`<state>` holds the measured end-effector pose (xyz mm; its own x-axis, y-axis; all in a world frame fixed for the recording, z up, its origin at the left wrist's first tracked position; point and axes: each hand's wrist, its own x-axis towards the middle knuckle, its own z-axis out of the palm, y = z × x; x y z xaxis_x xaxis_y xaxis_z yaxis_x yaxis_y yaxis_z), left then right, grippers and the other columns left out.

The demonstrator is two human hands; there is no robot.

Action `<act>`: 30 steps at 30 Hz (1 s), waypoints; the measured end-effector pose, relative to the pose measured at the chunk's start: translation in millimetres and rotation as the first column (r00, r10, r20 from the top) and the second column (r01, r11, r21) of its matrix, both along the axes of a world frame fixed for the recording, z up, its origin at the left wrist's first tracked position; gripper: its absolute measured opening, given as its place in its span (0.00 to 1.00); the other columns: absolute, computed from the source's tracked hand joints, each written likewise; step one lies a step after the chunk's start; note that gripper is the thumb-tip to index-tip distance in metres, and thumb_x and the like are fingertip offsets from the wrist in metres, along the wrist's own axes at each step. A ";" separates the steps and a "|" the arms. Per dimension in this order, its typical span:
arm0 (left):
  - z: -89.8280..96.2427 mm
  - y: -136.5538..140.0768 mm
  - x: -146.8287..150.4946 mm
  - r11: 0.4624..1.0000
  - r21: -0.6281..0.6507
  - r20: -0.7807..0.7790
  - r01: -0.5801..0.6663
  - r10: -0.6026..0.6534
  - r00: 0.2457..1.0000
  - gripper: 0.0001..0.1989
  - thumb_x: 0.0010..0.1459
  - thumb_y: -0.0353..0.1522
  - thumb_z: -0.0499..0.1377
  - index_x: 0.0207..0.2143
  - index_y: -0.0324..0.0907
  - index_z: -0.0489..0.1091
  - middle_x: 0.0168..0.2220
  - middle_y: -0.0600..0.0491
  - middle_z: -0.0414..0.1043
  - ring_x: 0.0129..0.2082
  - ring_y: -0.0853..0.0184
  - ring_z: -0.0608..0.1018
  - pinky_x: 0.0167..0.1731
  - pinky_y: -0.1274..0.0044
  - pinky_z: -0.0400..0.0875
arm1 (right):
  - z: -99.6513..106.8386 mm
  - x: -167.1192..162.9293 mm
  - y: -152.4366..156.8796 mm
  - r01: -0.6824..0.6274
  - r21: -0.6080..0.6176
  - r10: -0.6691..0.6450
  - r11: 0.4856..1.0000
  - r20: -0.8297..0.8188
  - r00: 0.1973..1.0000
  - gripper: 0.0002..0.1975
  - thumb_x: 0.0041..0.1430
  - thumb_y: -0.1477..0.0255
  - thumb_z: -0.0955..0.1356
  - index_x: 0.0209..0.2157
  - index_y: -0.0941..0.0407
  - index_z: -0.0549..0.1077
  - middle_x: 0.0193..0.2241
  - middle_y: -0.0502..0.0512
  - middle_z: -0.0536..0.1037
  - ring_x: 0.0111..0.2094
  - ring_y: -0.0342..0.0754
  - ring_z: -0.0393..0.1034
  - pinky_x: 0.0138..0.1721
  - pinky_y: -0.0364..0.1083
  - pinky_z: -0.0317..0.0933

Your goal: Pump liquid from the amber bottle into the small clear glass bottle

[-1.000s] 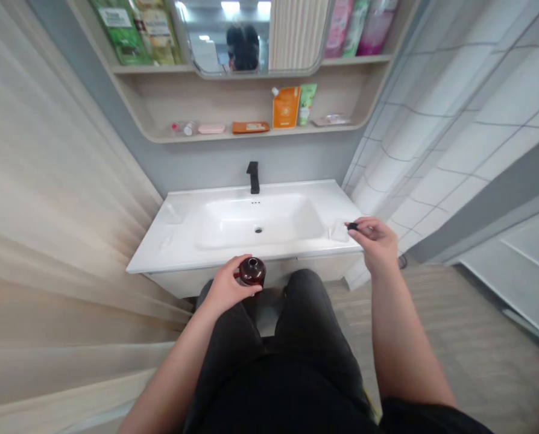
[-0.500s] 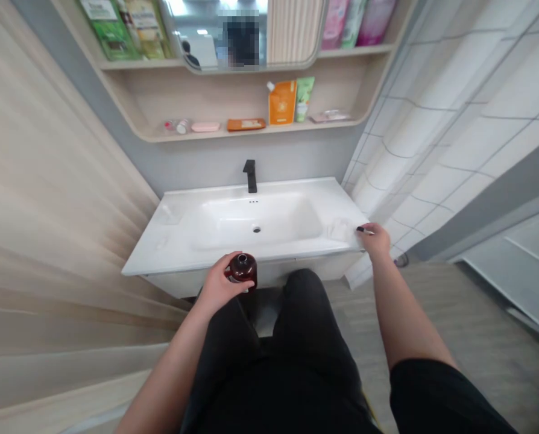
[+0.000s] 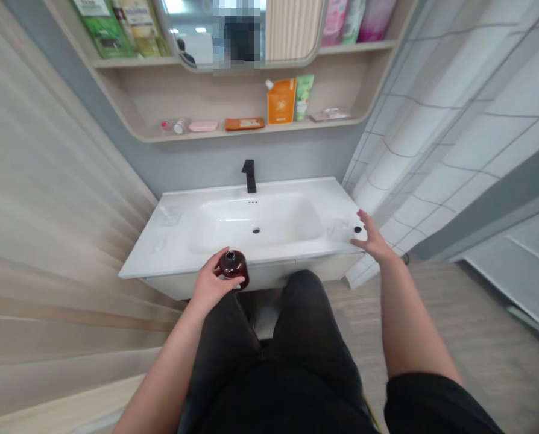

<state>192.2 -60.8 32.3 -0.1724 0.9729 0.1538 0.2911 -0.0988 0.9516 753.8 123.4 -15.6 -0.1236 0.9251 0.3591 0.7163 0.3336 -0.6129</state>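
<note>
My left hand [image 3: 213,283] is wrapped round a dark red-brown bottle [image 3: 234,269] in front of the sink's front edge. The bottle's open neck faces up, with no cap on it. At the right end of the white countertop lies a small black cap [image 3: 357,229]. Over it my right hand [image 3: 371,237] is spread, thumb and fingers apart around the cap and holding nothing. Just left of the cap sits a clear plastic piece [image 3: 339,229], hard to make out.
The white sink [image 3: 296,214] has a black faucet [image 3: 250,176] at its back. Above, a shelf [image 3: 206,137] carries an orange pouch [image 3: 281,101], a green tube [image 3: 303,97] and small items. A mirror [image 3: 192,36] hangs over it. Curtains [image 3: 56,181] flank the left.
My right hand has let go of the black cap, leaving it on the countertop, and its fingers have opened. My left hand and the bottle have shifted slightly left.
</note>
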 end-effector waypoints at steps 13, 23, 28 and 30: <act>2.6 3.9 -16.8 0.988 0.030 0.007 -0.150 0.150 0.989 0.39 0.40 0.40 0.82 0.56 0.44 0.78 0.53 0.45 0.84 0.52 0.52 0.86 0.57 0.59 0.81 | 21.3 -94.7 21.1 0.005 -0.049 -0.012 0.999 -0.132 0.991 0.47 0.43 0.43 0.83 0.60 0.52 0.72 0.52 0.65 0.82 0.52 0.67 0.81 0.57 0.67 0.75; 6.3 67.5 -37.7 0.980 0.130 0.128 -0.152 0.136 0.982 0.41 0.39 0.40 0.80 0.57 0.44 0.73 0.52 0.47 0.83 0.52 0.54 0.85 0.59 0.60 0.79 | 22.4 -289.1 16.8 -0.472 -0.117 0.316 0.874 -0.602 0.733 0.43 0.42 0.57 0.85 0.57 0.46 0.69 0.55 0.57 0.78 0.53 0.59 0.77 0.53 0.59 0.76; 1.8 120.9 -42.9 0.966 0.206 -0.054 -0.155 0.169 0.984 0.42 0.40 0.38 0.81 0.58 0.43 0.73 0.54 0.46 0.82 0.55 0.54 0.84 0.62 0.61 0.77 | 3.9 -337.9 39.3 -0.457 -0.149 0.317 0.877 -0.536 0.782 0.45 0.39 0.59 0.85 0.57 0.47 0.69 0.50 0.55 0.79 0.49 0.55 0.75 0.51 0.55 0.74; -2.6 139.9 -43.3 0.962 0.218 -0.120 -0.163 0.192 0.974 0.42 0.42 0.37 0.81 0.60 0.43 0.73 0.55 0.45 0.82 0.55 0.54 0.84 0.63 0.62 0.77 | -8.9 -345.0 46.5 -0.420 -0.160 0.293 0.893 -0.500 0.815 0.41 0.38 0.59 0.85 0.53 0.49 0.71 0.50 0.55 0.79 0.49 0.55 0.74 0.49 0.53 0.73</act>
<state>148.9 79.0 29.7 -0.3025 0.8735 0.3815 0.4495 -0.2222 0.8652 408.8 169.9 -24.6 -0.3451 0.9127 0.2190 0.1985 0.2990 -0.9334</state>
